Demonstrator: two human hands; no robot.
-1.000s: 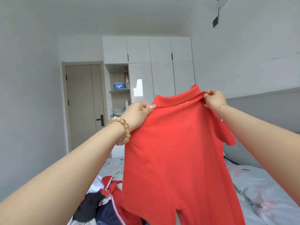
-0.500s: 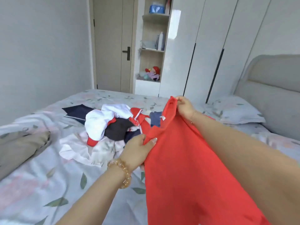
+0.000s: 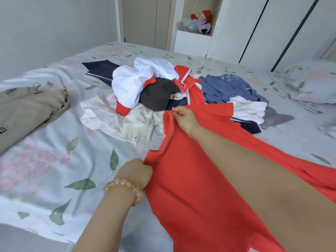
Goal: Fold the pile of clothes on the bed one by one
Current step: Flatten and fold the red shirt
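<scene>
A red shirt (image 3: 192, 193) lies spread over the near right part of the bed (image 3: 54, 160), its lower part running out of frame. My left hand (image 3: 137, 171), with a bead bracelet on the wrist, grips the shirt's near shoulder edge. My right hand (image 3: 185, 118) pinches the far shoulder edge by the collar, and my right forearm lies across the shirt. Just beyond it sits the pile of clothes (image 3: 154, 88): white, red, dark brown, navy and blue garments tangled together.
A folded khaki garment (image 3: 27, 108) lies at the bed's left side. A pillow (image 3: 309, 84) rests at the right. Behind the bed stand a door (image 3: 145, 19), white wardrobes (image 3: 263, 28) and a shelf niche with plush toys (image 3: 201, 20).
Both hands brought the red shirt down from held up in the air onto the bed. The view tilted down from the wall and wardrobes to the bed.
</scene>
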